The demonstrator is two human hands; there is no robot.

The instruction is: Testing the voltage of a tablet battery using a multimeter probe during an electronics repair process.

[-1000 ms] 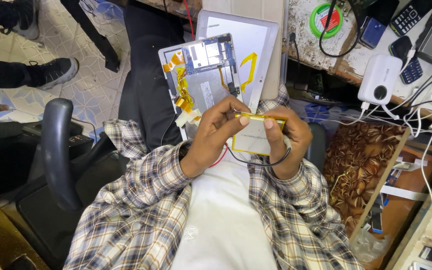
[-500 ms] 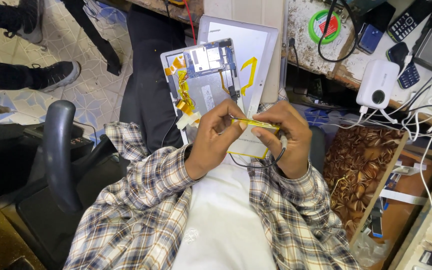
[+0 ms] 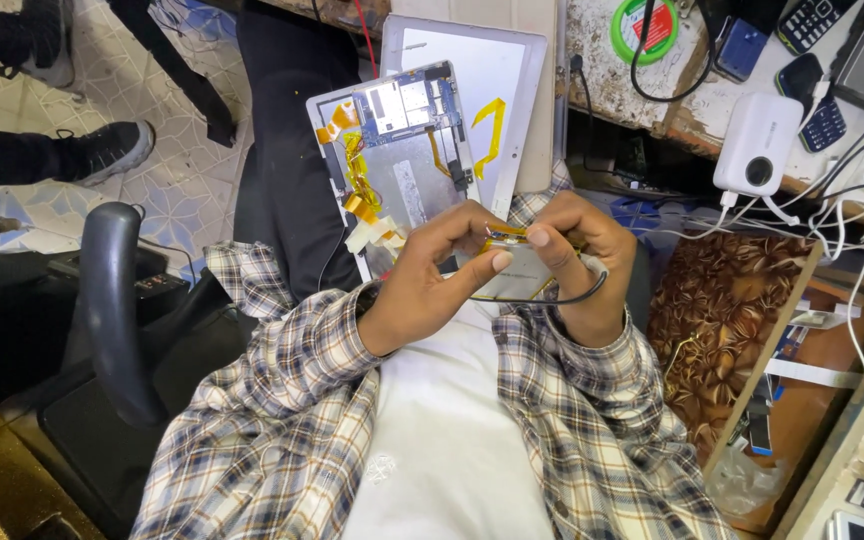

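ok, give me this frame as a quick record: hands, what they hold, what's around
left hand: pinches a small yellow-taped part together with the right
right hand: grips the same part; thin black wire loops under it
yellow-taped part: held between both hands, above the lap
opened tablet: on the lap, back off, circuit board and orange tape showing
tablet cover: lies behind the tablet
white charger box: on the bench at right, among cables
chair armrest: at left

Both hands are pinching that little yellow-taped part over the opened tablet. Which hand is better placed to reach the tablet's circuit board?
Probably the left hand. It lies directly below the opened tablet, its fingers nearest the yellow tape strips. The right hand sits off the tablet's right edge, with a black wire looped across it.
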